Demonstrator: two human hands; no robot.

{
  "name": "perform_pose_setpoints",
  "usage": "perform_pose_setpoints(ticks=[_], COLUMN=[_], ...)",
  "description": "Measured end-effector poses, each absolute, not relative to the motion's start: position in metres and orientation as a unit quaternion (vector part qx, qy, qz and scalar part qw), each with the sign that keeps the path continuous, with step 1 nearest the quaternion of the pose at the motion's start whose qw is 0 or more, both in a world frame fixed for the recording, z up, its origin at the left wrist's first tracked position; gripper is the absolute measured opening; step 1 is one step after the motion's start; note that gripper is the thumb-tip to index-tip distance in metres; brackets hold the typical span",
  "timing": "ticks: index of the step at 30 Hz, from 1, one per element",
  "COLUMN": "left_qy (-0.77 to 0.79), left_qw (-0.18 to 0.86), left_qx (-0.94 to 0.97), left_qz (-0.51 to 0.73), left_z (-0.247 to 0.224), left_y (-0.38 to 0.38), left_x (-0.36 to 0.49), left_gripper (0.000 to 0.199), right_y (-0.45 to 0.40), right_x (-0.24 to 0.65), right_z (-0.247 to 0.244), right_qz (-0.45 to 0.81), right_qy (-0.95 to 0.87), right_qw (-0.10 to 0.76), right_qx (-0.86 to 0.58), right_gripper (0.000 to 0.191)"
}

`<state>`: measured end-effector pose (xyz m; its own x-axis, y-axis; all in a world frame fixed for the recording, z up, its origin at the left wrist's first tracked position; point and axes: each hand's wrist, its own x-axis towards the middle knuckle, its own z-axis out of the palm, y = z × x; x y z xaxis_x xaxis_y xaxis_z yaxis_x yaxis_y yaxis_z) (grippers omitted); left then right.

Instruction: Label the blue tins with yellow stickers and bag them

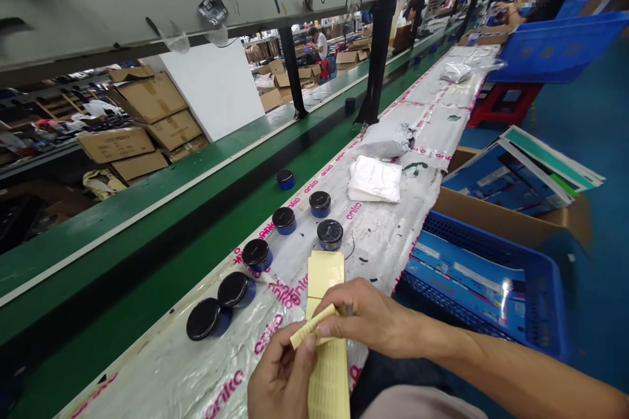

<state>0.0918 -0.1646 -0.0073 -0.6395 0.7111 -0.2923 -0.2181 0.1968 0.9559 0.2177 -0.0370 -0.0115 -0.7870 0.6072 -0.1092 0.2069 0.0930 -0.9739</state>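
Left hand (281, 374): closed, pinching one end of a cream label strip (312, 326) between thumb and fingers.
Right hand (364, 318): narrow grip, holding the strip's other end, just beside the left hand.
Label sheet (328, 370): lies lengthwise on the surface (162, 366), running under both hands.
Left of sheet: seven black-lidded blue jars (256, 254), standing upright in loose rows.
Beyond sheet: folded white cloth (374, 179).
Right of sheet: blue crate (484, 281), off the surface.

Pink "anko" repeats along the plastic sheet (388, 242) (print on the blue cards (472, 275) too blurred).
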Motion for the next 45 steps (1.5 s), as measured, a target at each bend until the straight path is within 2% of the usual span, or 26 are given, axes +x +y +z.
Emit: perform_pose_setpoints(ticks=[3, 7, 19, 28, 45], left_qy=[0.688, 0.696, 0.693, 0.675, 0.719], left_qw=[0.377, 0.366, 0.36, 0.349, 0.315], left_qx=[0.217, 0.244, 0.258, 0.287, 0.342], left_qz=[0.581, 0.569, 0.568, 0.583, 0.517], left_z=[-0.01, -0.01, -0.014, -0.015, -0.019], left_y=[-0.166, -0.167, -0.167, -0.167, -0.171], left_x=[0.088, 0.084, 0.085, 0.086, 0.08], left_gripper=[0.042, 0.041, 0.042, 0.033, 0.037], right_y=[-0.038, -0.04, -0.046, -0.044, -0.047], right_x=[0.216, 0.217, 0.222, 0.215, 0.21], right_z=[-0.01, -0.006, -0.015, -0.007, -0.01], right_qz=[0.624, 0.662, 0.605, 0.626, 0.713], right_qy=[-0.682, -0.661, -0.722, -0.704, -0.608], right_qw=[0.196, 0.192, 0.183, 0.18, 0.178], right_qx=[-0.328, -0.297, -0.281, -0.284, -0.301], right_gripper=[0.024, 0.018, 0.037, 0.013, 0.013])
